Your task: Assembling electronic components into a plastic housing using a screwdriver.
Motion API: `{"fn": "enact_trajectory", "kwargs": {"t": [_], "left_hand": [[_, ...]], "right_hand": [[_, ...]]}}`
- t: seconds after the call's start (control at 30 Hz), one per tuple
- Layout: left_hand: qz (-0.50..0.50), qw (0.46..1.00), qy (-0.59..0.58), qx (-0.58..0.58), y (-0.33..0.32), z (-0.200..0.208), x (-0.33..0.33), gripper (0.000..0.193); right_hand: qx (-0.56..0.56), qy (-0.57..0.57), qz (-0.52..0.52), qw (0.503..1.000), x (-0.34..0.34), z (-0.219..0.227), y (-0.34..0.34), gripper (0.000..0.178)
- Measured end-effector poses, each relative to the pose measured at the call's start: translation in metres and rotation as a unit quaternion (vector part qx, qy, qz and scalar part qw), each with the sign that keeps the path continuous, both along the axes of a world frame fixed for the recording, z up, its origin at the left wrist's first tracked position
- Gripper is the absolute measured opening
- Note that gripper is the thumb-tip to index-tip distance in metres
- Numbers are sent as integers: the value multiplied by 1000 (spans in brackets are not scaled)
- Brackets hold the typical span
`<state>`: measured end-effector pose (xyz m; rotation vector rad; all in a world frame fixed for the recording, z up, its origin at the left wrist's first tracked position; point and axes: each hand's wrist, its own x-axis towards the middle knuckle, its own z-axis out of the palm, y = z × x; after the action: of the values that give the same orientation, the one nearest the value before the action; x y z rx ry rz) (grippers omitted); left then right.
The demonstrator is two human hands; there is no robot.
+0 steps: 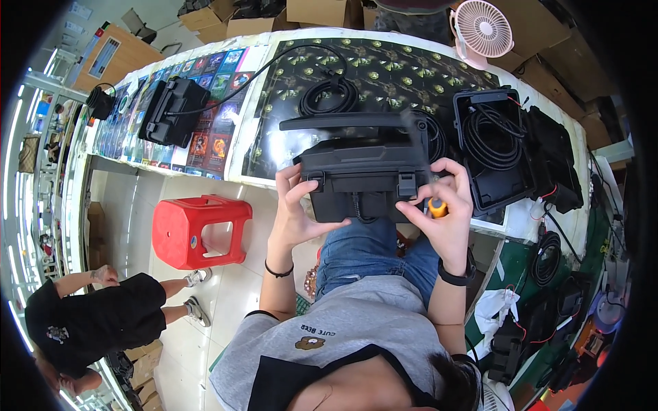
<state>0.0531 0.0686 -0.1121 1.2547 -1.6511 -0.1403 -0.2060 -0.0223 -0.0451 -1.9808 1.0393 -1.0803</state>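
Observation:
A black hard plastic case (367,164) with two front latches is tilted up over my lap at the table's near edge. My left hand (296,205) grips its left side, fingertips at the left latch and thumb low on the front. In my right hand (445,205), curled fingers hold a tool with a yellow-ended handle (437,207); the rest of it is blurred, and I cannot make out its tip. The right thumb presses near the right latch (406,185). A short black cable (356,204) hangs at the case's front. Its inside is hidden.
Coiled black cable (325,97) lies behind the case. An open black case (490,151) with cable stands right; another black case (175,109) sits left. A pink fan (483,29) is at the back. A red stool (199,233) and another person (96,322) are at left.

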Motion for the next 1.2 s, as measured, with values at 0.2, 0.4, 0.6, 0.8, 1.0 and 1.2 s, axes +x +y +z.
{"fn": "enact_trajectory", "kwargs": {"t": [0.2,0.4,0.6,0.8,1.0,1.2], "left_hand": [[8,1000,20,19,1,-8,2,106],[7,999,38,9,1,-14,3,107],[113,990,-64,-64,-1,3,2,104],[20,987,-68,-147,-33,-6,30,95],[34,972,-133,-191,-34,-23,42,96],[72,963,-153,-210,-31,-37,37,88]], "right_hand": [[79,-69,4,994,11,19,4,43],[-8,-6,53,999,14,14,-13,33],[-55,-22,37,998,30,14,-31,23],[17,-66,65,996,42,10,-52,46],[78,-147,126,978,40,-10,-44,42],[82,-141,40,986,39,-23,-33,53]]}}
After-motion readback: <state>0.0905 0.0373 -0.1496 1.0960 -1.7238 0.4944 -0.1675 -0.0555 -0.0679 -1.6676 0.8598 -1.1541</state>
